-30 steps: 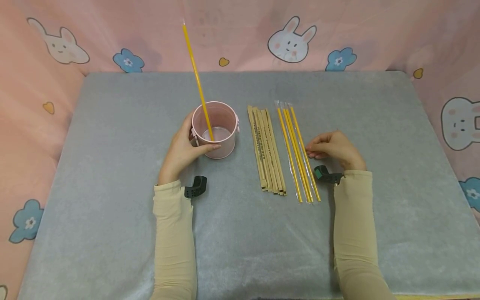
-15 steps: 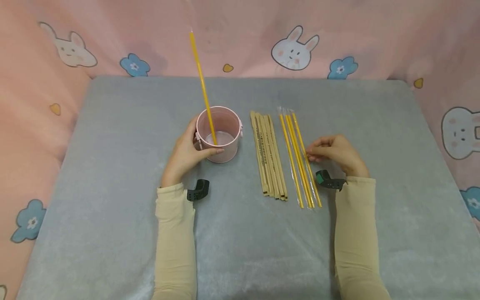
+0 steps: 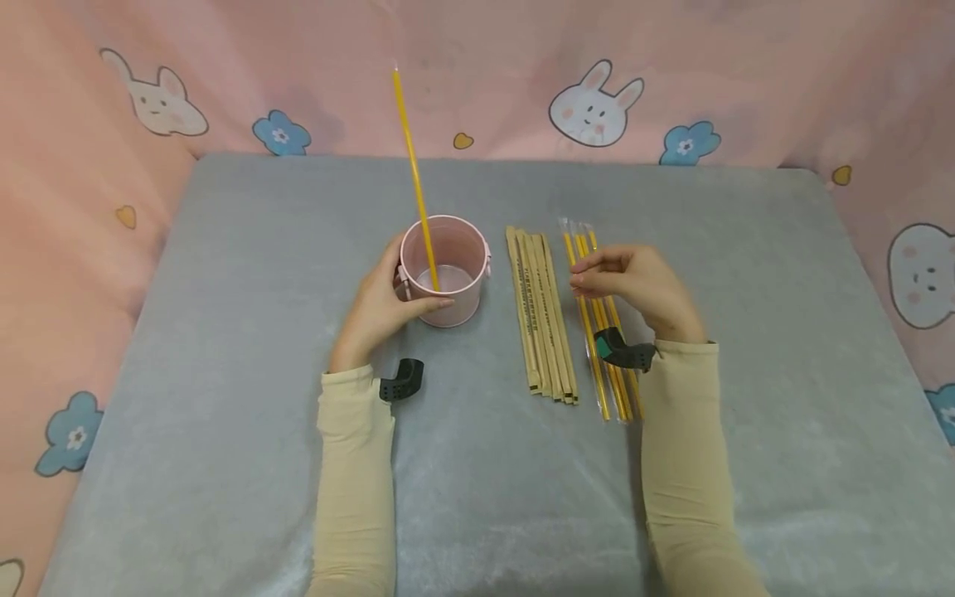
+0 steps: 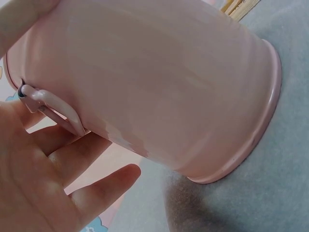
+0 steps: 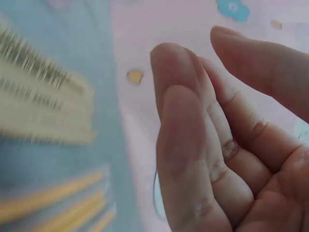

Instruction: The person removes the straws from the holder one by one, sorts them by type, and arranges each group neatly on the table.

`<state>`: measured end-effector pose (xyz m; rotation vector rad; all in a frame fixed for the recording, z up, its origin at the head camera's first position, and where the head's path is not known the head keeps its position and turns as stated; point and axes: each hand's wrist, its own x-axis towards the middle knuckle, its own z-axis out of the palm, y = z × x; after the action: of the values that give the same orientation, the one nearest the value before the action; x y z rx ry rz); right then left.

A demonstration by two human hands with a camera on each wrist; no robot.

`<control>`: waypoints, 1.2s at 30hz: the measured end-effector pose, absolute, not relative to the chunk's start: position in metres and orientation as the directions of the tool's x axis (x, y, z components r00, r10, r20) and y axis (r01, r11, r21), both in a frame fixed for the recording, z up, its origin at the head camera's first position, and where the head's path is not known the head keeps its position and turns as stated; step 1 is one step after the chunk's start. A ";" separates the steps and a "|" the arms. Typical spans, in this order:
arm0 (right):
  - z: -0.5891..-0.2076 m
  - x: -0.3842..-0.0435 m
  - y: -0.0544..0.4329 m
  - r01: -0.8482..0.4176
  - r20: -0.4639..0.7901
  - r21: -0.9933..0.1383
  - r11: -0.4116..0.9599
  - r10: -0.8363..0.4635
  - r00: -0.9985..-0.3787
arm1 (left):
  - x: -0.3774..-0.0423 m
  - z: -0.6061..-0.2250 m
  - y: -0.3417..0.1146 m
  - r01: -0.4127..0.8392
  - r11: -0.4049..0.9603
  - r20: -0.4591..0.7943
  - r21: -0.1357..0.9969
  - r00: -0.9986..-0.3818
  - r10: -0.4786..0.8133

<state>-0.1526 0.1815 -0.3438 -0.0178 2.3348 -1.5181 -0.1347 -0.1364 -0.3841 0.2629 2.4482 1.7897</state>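
Note:
A pink pail with small side handles stands left of centre, a long yellow straw leaning up out of it. My left hand grips the pail's left side, thumb at the front of the rim and fingers around the back. In the left wrist view the pail's wall fills most of the picture. My right hand is over the upper part of several plastic-wrapped yellow straws. Nothing lies between its thumb and fingers in the right wrist view.
Several slim brown paper sleeves with printed text lie in a row between the pail and the wrapped straws. A grey cloth covers the table. Pink curtains with rabbits and flowers hang behind and at the sides.
My right hand has moved left and away from me, from the right edge of the wrapped straws to over them. The left hand keeps its hold on the pail; the head view has shifted slightly.

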 end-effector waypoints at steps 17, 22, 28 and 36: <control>-0.322 -0.171 0.112 0.070 -0.200 -0.938 0.340 -0.364 -0.910 | -0.135 -0.384 -0.137 0.073 0.305 0.015 0.950 -0.982 0.188; -0.316 -0.173 0.097 0.032 -0.166 -0.945 0.327 -0.391 -0.905 | -0.135 -0.384 -0.137 0.066 0.305 0.008 0.950 -0.982 0.189; -0.311 -0.176 0.079 -0.026 -0.108 -0.952 0.304 -0.416 -0.903 | -0.135 -0.383 -0.138 0.068 0.308 0.008 0.949 -0.981 0.192; -0.310 -0.183 0.053 -0.094 -0.038 -0.945 0.315 -0.391 -0.919 | -0.135 -0.383 -0.137 0.071 0.315 0.005 0.947 -0.979 0.203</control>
<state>-0.1826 0.0533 -0.3104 -0.4406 2.3229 -1.6417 -0.1353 -0.1374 -0.3827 0.2566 2.4521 1.7561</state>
